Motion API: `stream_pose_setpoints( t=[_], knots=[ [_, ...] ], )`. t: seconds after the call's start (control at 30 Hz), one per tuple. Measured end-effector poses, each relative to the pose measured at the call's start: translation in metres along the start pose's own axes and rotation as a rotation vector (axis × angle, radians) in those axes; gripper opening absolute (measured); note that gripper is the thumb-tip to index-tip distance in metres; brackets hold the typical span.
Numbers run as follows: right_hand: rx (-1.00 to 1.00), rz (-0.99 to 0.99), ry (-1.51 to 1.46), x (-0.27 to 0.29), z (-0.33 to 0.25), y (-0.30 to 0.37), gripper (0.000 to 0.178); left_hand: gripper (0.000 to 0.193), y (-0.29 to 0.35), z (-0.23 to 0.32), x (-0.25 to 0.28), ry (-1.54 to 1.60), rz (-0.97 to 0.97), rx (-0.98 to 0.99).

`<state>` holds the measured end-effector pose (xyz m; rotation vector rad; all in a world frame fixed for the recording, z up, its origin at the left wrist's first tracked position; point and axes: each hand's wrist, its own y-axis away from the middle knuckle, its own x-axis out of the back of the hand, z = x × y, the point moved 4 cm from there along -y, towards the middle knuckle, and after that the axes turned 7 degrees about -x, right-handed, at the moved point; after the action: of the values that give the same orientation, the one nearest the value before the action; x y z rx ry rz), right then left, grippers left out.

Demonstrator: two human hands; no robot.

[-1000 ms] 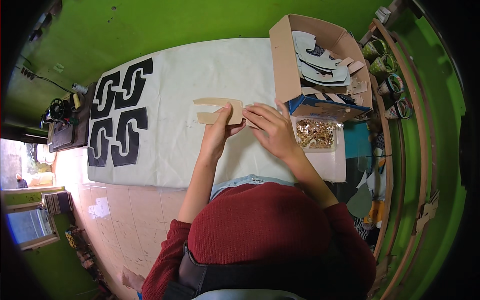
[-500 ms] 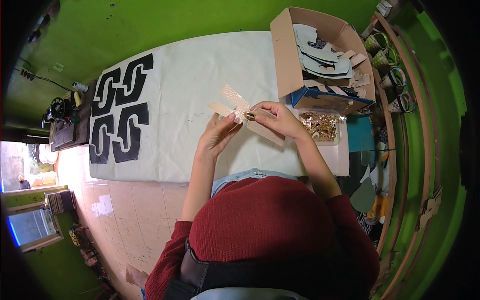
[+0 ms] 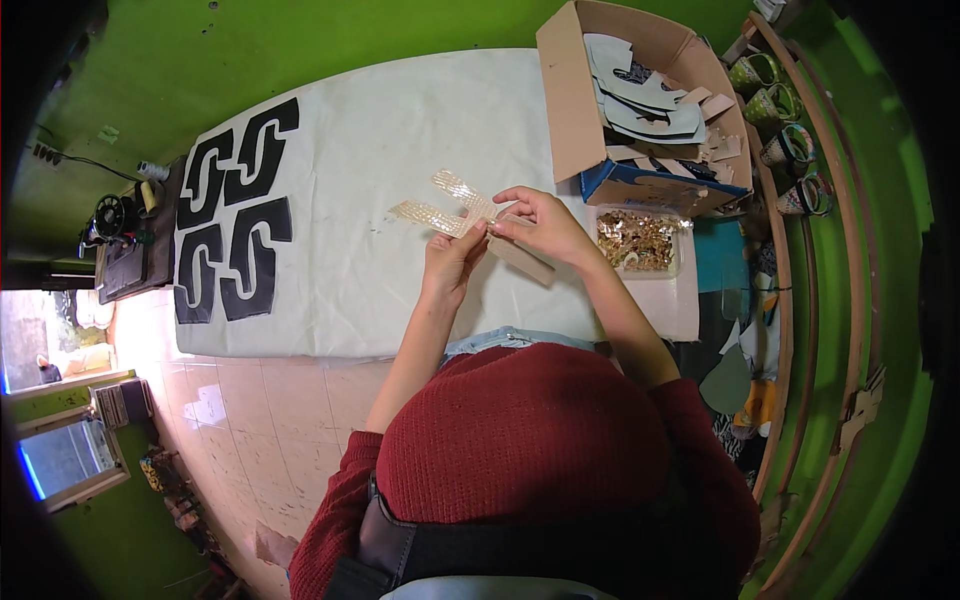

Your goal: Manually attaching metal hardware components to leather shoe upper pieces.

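Observation:
A cream-gold strap piece (image 3: 476,207) with a scaly, shiny texture is held above the white-covered table (image 3: 360,150). Two flat prongs point to its upper left, and a wider tail runs to the lower right. My left hand (image 3: 453,262) pinches it from below, where the prongs join. At the same joint, the thumb and fingers of my right hand (image 3: 545,225) are closed together; what lies between them is too small to make out. A shallow clear tray (image 3: 684,262) of small gold metal fittings (image 3: 632,243) stands beside my right forearm.
Several black S-shaped cut pieces (image 3: 258,255) lie at the table's left. An open cardboard box (image 3: 572,120) of scraps and pale templates stands at the back right. A sewing machine (image 3: 110,217) is at the far left. Patterned baskets (image 3: 775,108) hang along the right wall.
The strap piece has tilted, its prongs swinging left and catching more light. A dark-gold fitting seen at my right fingertips is now hidden. My left hand has shifted slightly right.

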<state>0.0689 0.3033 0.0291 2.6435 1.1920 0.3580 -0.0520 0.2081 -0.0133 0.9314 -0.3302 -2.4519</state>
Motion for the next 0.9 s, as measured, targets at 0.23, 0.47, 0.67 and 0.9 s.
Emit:
stream_pose_setpoints(
  t=[0.23,0.47,0.67,0.9],
  knots=[
    [-0.061,0.151,0.145,-0.012,0.048,-0.015,0.032,0.038,-0.008,-0.022,0.007,-0.149,0.099,-0.064],
    [-0.168,0.307,0.386,-0.030,0.040,-0.012,0.033,0.041,-0.019,-0.034,0.022,-0.213,0.165,-0.121],
    [-0.171,0.309,0.253,-0.017,0.046,-0.019,0.037,0.036,-0.022,-0.029,0.024,-0.216,0.184,-0.152],
    [-0.181,-0.131,0.076,0.017,0.085,-0.025,0.029,0.027,-0.026,-0.021,0.053,0.184,0.147,0.040]
  ],
)
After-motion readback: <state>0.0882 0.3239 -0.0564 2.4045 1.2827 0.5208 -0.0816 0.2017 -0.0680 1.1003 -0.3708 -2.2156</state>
